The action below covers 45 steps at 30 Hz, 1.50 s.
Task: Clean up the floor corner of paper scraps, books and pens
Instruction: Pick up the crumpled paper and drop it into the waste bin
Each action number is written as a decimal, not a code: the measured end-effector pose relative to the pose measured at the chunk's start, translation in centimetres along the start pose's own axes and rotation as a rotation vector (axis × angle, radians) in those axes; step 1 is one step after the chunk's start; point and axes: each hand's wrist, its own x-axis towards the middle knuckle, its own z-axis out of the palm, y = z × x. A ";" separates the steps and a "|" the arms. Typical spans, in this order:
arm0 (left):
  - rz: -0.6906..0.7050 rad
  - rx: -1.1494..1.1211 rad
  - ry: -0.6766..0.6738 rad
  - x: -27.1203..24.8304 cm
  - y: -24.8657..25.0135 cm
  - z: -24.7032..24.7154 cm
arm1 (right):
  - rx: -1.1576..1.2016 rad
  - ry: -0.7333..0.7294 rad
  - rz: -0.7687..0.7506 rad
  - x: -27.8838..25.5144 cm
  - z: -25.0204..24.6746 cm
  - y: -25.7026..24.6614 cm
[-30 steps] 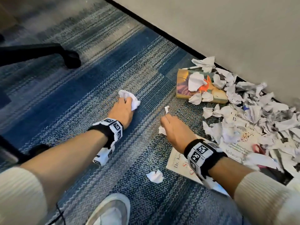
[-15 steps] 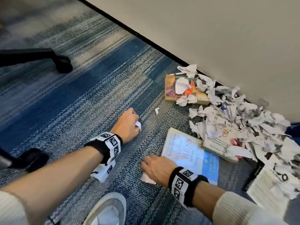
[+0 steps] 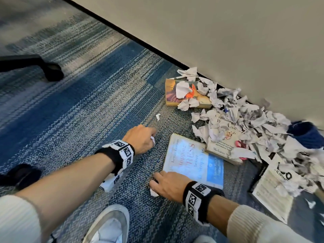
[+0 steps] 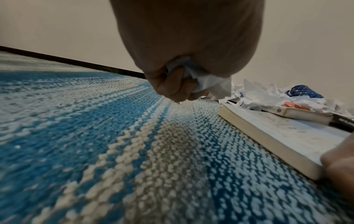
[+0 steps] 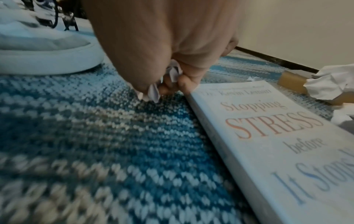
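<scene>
Both hands work low on the carpet (image 3: 108, 95). The left hand (image 3: 140, 140) has its grip closed round a crumpled scrap (image 4: 208, 81). The right hand (image 3: 167, 184) pinches another paper scrap (image 5: 172, 72) against the floor, touching the near corner of the pale stress book (image 3: 192, 160). The next loose piece, a tiny scrap (image 3: 158, 117), lies at about twelve o'clock from the left hand, which is the nearer. The main paper heap (image 3: 245, 120) sits at two o'clock, against the wall (image 3: 228, 41).
</scene>
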 end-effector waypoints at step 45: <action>0.554 0.224 0.207 19.3 10.9 4.5 | 0.521 0.473 1.238 -8.2 1.6 25.9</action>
